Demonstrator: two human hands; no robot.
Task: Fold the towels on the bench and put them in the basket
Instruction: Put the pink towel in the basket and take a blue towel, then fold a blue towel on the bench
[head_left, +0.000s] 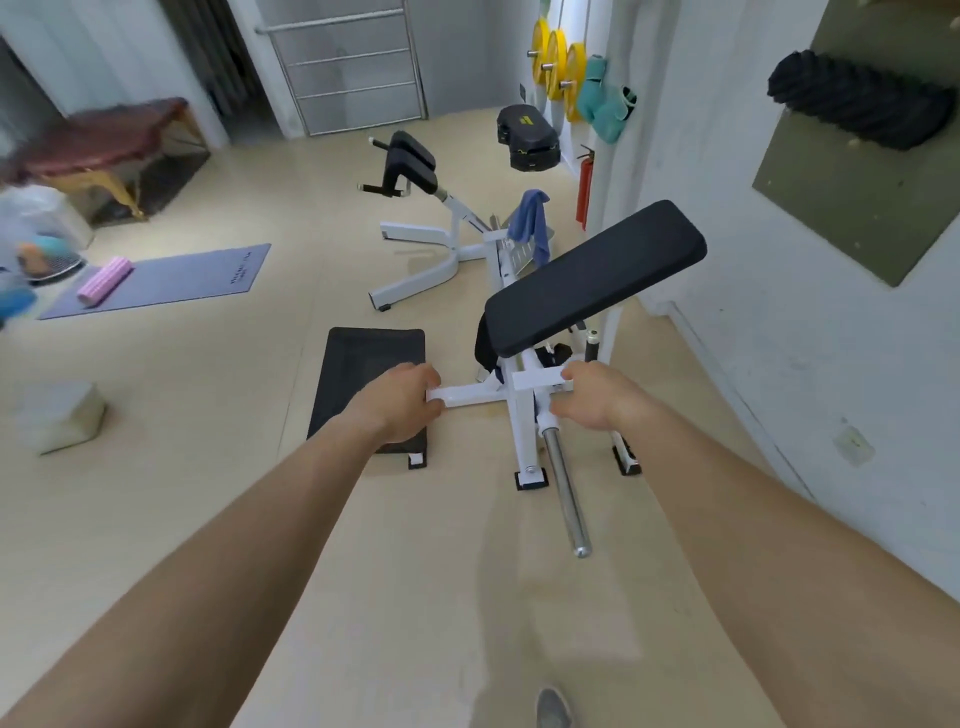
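Blue cloth marks the job: a single blue towel (531, 221) is seen draped, unfolded, over the white frame of an exercise machine (441, 249) in the middle of a small gym room. No other towel can be picked out with certainty.

Nearer the camera, a slanted bench (592, 275) with a black padded top on a white frame is set beside the right-hand wall. Its pad is bare.

Two bare forearms are stretched forward from the bottom of the view. The left hand (400, 402) and the right hand (592, 397) are shown from behind, with the fingers bent away from the camera. Each is lined up with one end of the bench's white crossbar (483, 392). Whether the bar is gripped or the hands merely hover in front of it cannot be told. No cloth is held in either.

A black flat pad (363, 374) lies on the floor left of the bench, partly hidden by the left hand. At the far left edge a pale, blurred container (47, 244) is visible; it may be the basket, but this cannot be confirmed.

The task is judged to be unfinished. Nothing folded is in sight, and the towel, well apart from both hands, has yet to be picked up, folded and placed in the basket.
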